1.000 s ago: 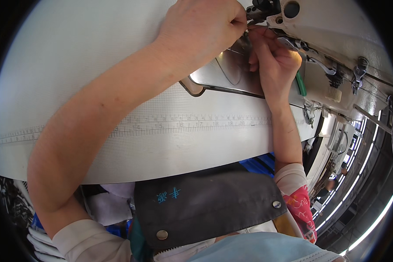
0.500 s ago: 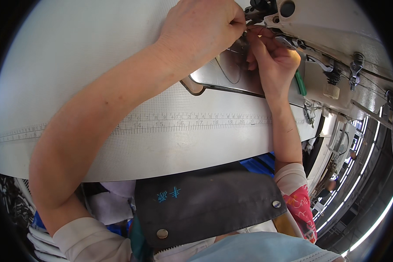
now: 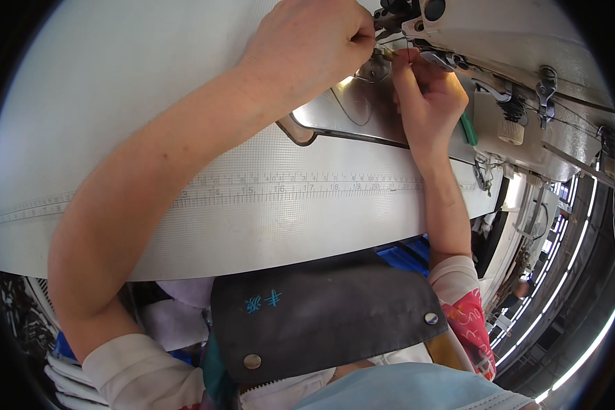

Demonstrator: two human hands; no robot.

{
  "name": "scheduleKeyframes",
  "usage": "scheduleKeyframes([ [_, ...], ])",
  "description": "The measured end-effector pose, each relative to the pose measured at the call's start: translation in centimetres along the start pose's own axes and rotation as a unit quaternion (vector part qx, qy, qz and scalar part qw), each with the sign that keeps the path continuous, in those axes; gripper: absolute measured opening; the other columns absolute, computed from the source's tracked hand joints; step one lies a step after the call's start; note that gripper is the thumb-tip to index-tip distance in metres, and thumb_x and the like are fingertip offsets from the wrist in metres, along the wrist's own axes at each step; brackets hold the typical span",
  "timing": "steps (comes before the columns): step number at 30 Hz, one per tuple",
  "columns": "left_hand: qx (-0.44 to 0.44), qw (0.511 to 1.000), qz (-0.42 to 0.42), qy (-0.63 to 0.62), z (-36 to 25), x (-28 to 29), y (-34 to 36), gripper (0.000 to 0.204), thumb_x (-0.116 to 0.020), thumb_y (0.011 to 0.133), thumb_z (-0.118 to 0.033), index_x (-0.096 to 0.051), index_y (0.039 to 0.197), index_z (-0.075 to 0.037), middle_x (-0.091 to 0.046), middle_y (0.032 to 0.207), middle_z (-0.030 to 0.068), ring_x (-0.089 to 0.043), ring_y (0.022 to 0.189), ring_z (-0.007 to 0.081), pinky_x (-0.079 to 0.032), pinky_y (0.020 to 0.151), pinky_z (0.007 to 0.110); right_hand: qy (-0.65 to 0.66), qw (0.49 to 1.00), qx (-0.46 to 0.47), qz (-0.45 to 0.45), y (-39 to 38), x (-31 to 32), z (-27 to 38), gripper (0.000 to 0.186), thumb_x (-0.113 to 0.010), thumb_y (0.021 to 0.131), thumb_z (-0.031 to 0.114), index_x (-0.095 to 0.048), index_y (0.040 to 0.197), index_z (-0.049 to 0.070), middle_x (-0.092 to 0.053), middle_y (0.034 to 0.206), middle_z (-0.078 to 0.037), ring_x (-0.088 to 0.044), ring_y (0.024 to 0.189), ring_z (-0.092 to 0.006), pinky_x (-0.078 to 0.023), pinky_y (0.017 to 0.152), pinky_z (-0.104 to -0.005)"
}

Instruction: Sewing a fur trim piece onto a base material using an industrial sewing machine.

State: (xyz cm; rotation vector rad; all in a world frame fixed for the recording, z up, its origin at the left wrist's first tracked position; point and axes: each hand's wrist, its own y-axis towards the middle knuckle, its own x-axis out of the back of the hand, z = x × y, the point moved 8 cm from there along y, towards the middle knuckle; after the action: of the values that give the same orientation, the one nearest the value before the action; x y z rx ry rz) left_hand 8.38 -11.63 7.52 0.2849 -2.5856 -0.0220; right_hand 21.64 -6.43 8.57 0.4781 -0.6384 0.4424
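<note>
My left hand point(image 3: 314, 44) reaches in at the left of the sewing machine's needle area point(image 3: 393, 24), fingers curled closed in a pinch. Its fingertips are mostly hidden behind the hand, and what they hold cannot be made out. Facing it, my right hand point(image 3: 427, 102) is closed, thumb and forefinger pinched on a thin dark thread beside the presser foot point(image 3: 374, 68). A loose loop of dark thread point(image 3: 352, 109) hangs over the shiny metal bed plate point(image 3: 331, 113) between the two hands.
The machine's pale head point(image 3: 506, 34) fills the upper right, with a tension knob point(image 3: 510, 131) and thread guides. A green-handled tool point(image 3: 469, 128) lies right of my right wrist. A printed ruler point(image 3: 280, 189) crosses the white table. A dark flap point(image 3: 328, 314) covers my lap.
The view has shifted slightly. My hands have drawn a little apart, showing more of the presser foot between them. My right fingertips have moved slightly away from the left ones.
</note>
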Motion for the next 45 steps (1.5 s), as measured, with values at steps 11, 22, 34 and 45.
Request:
scheduleKeyframes([
  [11,-0.016,0.999,-0.022,-0.033,0.4,0.5,-0.3,0.019,-0.059,0.076,-0.013,-0.067,0.084,0.003,-0.064,0.07,0.0179,-0.062,0.058,0.0259,-0.049,0.06,0.031,-0.082,0.953,0.286,0.052,-2.1,0.2,2.8,0.012,-0.063,0.075,0.001,-0.056,0.085,0.002,-0.064,0.088,-0.009,-0.06,0.064,-0.015,-0.048,0.057,-0.0229],
  [22,0.004,0.998,-0.045,0.053,0.4,4.1,-5.5,0.03,-0.061,0.079,-0.013,-0.063,0.108,-0.006,-0.062,0.085,0.0043,-0.055,0.077,0.011,-0.043,0.069,0.024,-0.091,0.994,0.04,0.038,-6.6,5.8,-2.3,0.03,-0.068,0.077,0.007,-0.057,0.104,0.002,-0.055,0.074,-0.008,-0.052,0.063,-0.014,-0.043,0.06,-0.0251],
  [34,0.269,0.955,-0.121,-0.007,2.6,8.5,-32.3,0.027,-0.062,0.079,-0.007,-0.062,0.106,-0.001,-0.061,0.078,0.0016,-0.052,0.067,0.0058,-0.041,0.06,0.019,-0.172,0.972,0.112,-0.109,-14.4,15.8,-7.1,0.013,-0.061,0.084,0.011,-0.063,0.091,0.0,-0.062,0.09,-0.008,-0.056,0.09,-0.0171,-0.041,0.084,-0.0278],
  [45,-0.003,0.891,-0.001,0.455,-1.0,-6.1,-33.5,0.038,-0.065,0.068,-0.011,-0.061,0.106,-0.008,-0.053,0.119,0.0131,-0.039,0.123,0.0307,-0.033,0.095,0.051,0.012,0.99,0.062,-0.125,-15.3,17.6,-11.2,0.02,-0.058,0.088,0.019,-0.061,0.081,0.001,-0.059,0.075,-0.003,-0.051,0.069,-0.0099,-0.042,0.067,-0.0221],
])
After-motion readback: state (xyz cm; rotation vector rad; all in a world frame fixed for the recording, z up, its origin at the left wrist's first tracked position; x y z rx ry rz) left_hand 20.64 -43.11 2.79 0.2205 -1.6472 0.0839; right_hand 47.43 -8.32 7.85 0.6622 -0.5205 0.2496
